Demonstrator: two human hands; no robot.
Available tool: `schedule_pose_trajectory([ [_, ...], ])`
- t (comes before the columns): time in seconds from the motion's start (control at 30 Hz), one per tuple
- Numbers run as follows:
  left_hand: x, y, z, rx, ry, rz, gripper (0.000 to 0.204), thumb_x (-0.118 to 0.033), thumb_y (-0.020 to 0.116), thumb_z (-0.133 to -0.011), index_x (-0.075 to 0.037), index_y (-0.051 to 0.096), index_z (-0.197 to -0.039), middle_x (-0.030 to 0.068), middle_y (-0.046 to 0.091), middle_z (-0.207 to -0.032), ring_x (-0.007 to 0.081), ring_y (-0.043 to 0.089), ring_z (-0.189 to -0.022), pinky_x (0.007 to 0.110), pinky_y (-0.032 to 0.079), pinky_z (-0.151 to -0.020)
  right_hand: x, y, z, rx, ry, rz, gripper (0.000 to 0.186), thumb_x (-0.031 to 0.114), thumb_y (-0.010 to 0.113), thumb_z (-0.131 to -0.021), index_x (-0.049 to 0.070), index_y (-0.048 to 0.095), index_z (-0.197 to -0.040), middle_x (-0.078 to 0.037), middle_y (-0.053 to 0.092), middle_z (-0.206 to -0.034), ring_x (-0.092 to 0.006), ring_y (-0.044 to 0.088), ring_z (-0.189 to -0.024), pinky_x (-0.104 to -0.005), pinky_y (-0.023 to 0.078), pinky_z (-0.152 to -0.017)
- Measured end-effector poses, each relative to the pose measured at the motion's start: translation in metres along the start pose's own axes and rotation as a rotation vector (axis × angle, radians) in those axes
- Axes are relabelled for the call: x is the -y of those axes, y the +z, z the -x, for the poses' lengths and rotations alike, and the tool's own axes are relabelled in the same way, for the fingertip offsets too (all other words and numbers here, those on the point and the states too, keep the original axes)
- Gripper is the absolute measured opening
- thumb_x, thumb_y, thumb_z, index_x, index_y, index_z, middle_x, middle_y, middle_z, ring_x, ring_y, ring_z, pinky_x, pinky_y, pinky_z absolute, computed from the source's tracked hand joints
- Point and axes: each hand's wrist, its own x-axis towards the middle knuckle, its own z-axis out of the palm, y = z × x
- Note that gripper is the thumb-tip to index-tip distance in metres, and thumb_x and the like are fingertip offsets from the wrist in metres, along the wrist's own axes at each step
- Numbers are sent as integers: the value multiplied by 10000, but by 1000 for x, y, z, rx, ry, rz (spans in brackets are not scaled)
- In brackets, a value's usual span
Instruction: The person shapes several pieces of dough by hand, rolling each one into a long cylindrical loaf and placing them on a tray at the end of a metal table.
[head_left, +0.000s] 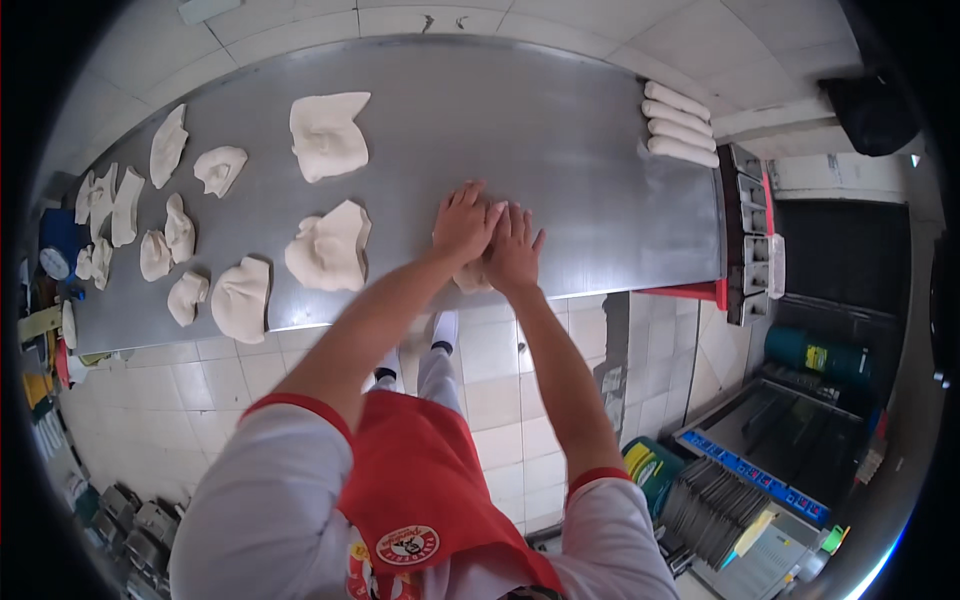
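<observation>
My left hand (463,224) and my right hand (514,247) lie side by side, palms down, pressing on one piece of pale dough (470,277) near the front edge of a steel table (560,130). Only a small bit of that dough shows beneath my palms. Several rough, torn dough pieces rest to the left, the nearest (330,248) just left of my left hand and a larger one (327,133) behind it. Several finished dough rolls (680,125) are lined up at the table's far right corner.
Smaller dough pieces (150,220) are scattered over the table's left end, beside a blue scale (55,262). Metal loaf tins (748,235) stand off the right end. Stacked trays (715,505) and a green container (650,465) sit on the tiled floor at lower right.
</observation>
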Motion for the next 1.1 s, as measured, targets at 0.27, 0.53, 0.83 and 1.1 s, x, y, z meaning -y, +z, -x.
schedule_pose_trajectory([
  [0.27, -20, 10, 1, 70, -78, -227, 346, -393, 540, -1093, -120, 749, -1051, 85, 732, -1167, 296, 658, -1140, 479, 484, -943, 7, -14, 27, 249, 117, 68, 670, 277, 688, -917, 95, 489, -1531, -102, 605, -1239, -317, 614, -1130, -542, 443, -967],
  [0.53, -30, -1, 55, 223, -156, -54, 318, -374, 542, -1082, -115, 721, -1031, 64, 683, -1072, 296, 637, -1100, 489, 455, -960, 5, -30, 45, 443, 115, -32, 634, 374, 742, -900, 118, 528, -1439, -106, 604, -1290, -311, 598, -1221, -537, 427, -1054],
  [0.83, -12, -29, 74, 103, 232, 49, 413, -485, 634, -1042, -96, 681, -1173, 113, 639, -1189, 326, 643, -1113, 504, 477, -959, -14, -54, 83, 148, 148, -223, 778, 310, 769, -940, 109, 424, -1608, -162, 583, -1425, -374, 578, -1302, -588, 400, -1108],
  [1.1, 18, -51, -36, 466, 313, 91, 462, -523, 694, -1005, -91, 726, -1165, 139, 652, -1121, 366, 686, -998, 480, 567, -840, -57, -70, 14, 280, 182, -608, 642, 381, 755, -982, 124, 546, -1533, -169, 646, -1344, -377, 590, -1282, -547, 434, -1028],
])
